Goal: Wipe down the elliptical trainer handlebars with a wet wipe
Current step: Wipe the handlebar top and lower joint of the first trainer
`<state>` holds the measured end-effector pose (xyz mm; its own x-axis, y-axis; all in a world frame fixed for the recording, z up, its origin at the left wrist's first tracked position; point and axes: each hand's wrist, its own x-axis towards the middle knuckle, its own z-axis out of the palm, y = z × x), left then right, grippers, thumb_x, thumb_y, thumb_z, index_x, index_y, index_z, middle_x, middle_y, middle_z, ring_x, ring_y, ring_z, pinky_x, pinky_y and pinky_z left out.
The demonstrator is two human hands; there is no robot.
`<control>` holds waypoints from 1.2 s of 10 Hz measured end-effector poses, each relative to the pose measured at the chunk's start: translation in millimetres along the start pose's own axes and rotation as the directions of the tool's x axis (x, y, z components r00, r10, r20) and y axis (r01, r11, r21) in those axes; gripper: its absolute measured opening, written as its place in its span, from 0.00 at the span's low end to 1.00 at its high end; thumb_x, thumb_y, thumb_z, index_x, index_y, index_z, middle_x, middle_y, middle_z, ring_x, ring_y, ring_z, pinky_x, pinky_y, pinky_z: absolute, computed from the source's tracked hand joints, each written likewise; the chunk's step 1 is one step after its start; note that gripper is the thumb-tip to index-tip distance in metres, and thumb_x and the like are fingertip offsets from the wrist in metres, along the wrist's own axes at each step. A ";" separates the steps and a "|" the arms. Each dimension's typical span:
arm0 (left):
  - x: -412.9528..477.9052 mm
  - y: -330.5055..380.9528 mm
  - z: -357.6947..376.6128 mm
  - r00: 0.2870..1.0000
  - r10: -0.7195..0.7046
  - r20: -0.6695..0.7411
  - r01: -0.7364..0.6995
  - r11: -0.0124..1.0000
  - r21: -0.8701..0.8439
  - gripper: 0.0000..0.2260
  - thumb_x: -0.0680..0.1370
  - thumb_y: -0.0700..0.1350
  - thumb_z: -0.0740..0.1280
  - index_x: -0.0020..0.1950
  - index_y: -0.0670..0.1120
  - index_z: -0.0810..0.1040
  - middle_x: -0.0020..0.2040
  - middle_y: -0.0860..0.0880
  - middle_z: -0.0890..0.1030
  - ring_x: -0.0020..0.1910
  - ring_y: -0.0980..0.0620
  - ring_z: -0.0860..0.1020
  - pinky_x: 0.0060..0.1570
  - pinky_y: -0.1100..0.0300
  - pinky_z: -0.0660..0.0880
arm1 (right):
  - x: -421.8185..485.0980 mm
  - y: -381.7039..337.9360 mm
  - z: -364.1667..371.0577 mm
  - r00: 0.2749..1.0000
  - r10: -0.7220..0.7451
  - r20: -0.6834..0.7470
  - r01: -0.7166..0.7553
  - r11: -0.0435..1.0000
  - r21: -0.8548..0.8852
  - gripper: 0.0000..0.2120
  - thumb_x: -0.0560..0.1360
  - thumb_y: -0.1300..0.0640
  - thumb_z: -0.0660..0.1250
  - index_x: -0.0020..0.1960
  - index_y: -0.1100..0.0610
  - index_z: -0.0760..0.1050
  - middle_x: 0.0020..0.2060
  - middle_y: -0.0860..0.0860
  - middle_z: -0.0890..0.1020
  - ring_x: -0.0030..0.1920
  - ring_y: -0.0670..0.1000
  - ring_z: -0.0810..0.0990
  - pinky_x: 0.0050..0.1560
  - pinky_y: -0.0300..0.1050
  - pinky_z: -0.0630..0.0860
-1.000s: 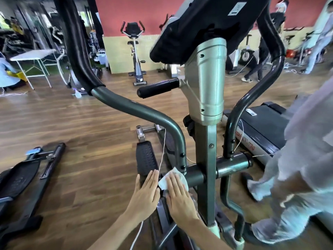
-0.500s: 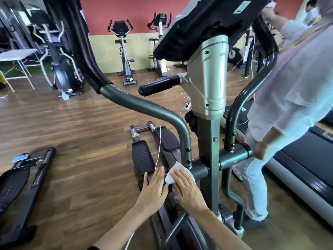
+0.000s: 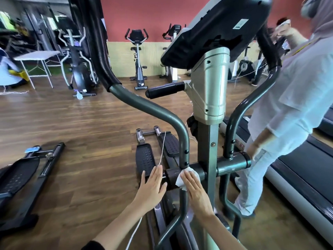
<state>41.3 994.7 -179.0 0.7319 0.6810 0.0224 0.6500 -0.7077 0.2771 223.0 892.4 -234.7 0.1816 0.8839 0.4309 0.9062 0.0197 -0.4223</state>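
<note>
Wiping low on the handlebar (image 3: 183,141)
Our flat right hand (image 3: 196,192) presses the soft wet wipe (image 3: 187,175); left hand (image 3: 152,188) spread, empty.

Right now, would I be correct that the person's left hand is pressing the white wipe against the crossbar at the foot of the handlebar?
Not quite: the head view shows the right hand pressing the white wipe against the crossbar at the foot of the handlebar. The left hand lies flat beside it, holding nothing.
</note>
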 end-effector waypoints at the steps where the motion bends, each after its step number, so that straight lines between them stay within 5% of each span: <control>1: -2.9 4.7 -6.0 0.999 -0.049 -0.020 0.049 0.998 0.024 0.33 0.71 0.65 0.28 0.70 0.47 0.28 0.79 0.51 0.42 0.76 0.58 0.38 0.71 0.52 0.33 | 0.8 -7.4 -2.2 0.996 0.074 -0.043 -0.070 0.994 0.087 0.25 0.79 0.68 0.56 0.74 0.54 0.63 0.74 0.47 0.63 0.75 0.47 0.56 0.72 0.31 0.51; 3: -14.5 7.4 -20.6 0.987 -0.123 -0.106 0.126 0.992 0.015 0.28 0.84 0.52 0.47 0.78 0.45 0.38 0.80 0.51 0.45 0.77 0.57 0.45 0.74 0.52 0.37 | 11.5 -40.3 -3.6 0.988 0.153 -0.029 -0.145 0.972 0.186 0.20 0.81 0.65 0.57 0.71 0.55 0.68 0.69 0.43 0.65 0.72 0.43 0.60 0.66 0.21 0.48; 5: -24.8 -9.3 -35.1 0.962 -0.200 -0.184 0.192 0.980 -0.059 0.27 0.84 0.50 0.50 0.79 0.44 0.43 0.79 0.51 0.49 0.78 0.56 0.48 0.74 0.51 0.41 | 37.9 -74.2 2.9 0.996 0.089 0.014 -0.089 0.953 0.290 0.18 0.81 0.65 0.57 0.70 0.60 0.69 0.67 0.50 0.72 0.67 0.41 0.66 0.71 0.33 0.56; 6: -28.1 -22.8 -44.7 0.948 -0.235 -0.217 0.227 0.972 -0.061 0.26 0.84 0.50 0.50 0.79 0.44 0.45 0.79 0.50 0.50 0.77 0.56 0.48 0.74 0.50 0.43 | 57.5 -92.8 4.6 0.997 0.076 0.030 -0.082 0.942 0.326 0.16 0.82 0.62 0.55 0.69 0.59 0.69 0.66 0.50 0.74 0.66 0.42 0.69 0.67 0.28 0.59; 8: -20.5 -59.9 -62.6 0.928 -0.286 -0.240 0.265 0.957 -0.117 0.24 0.84 0.51 0.51 0.79 0.46 0.51 0.78 0.50 0.56 0.77 0.54 0.53 0.74 0.49 0.46 | 106.8 -126.0 16.9 0.999 0.052 -0.007 -0.047 0.944 0.326 0.16 0.80 0.65 0.58 0.68 0.62 0.71 0.63 0.56 0.77 0.63 0.54 0.76 0.64 0.35 0.65; 9: -4.0 -86.6 -72.7 0.923 -0.282 -0.260 0.258 0.958 -0.122 0.26 0.83 0.54 0.48 0.78 0.45 0.53 0.78 0.49 0.59 0.76 0.52 0.57 0.73 0.47 0.50 | 136.1 -139.4 26.2 0.996 0.088 0.008 -0.085 0.923 0.376 0.17 0.81 0.64 0.56 0.69 0.60 0.70 0.61 0.54 0.78 0.61 0.51 0.76 0.58 0.28 0.65; 11: 40.8 -146.6 -95.7 0.923 -0.280 -0.265 0.246 0.957 -0.154 0.24 0.84 0.51 0.51 0.79 0.45 0.51 0.78 0.48 0.58 0.75 0.49 0.60 0.73 0.48 0.51 | 202.0 -152.5 63.8 0.990 0.137 0.032 -0.138 0.904 0.404 0.19 0.81 0.62 0.55 0.71 0.56 0.68 0.68 0.50 0.73 0.69 0.47 0.69 0.62 0.22 0.57; 12: 63.9 -182.0 -111.1 0.923 -0.282 -0.262 0.241 0.954 -0.179 0.24 0.84 0.51 0.51 0.79 0.46 0.51 0.77 0.49 0.58 0.76 0.51 0.58 0.73 0.49 0.50 | 243.0 -159.4 81.2 0.989 0.135 0.055 -0.145 0.886 0.441 0.18 0.81 0.63 0.55 0.70 0.57 0.69 0.66 0.54 0.74 0.67 0.53 0.70 0.57 0.18 0.58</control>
<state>-52.9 1188.0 -121.3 0.4385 0.8775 0.1942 0.7595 -0.4773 0.4419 91.6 1142.0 -127.5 0.2810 0.9028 0.3254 0.6078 0.0950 -0.7884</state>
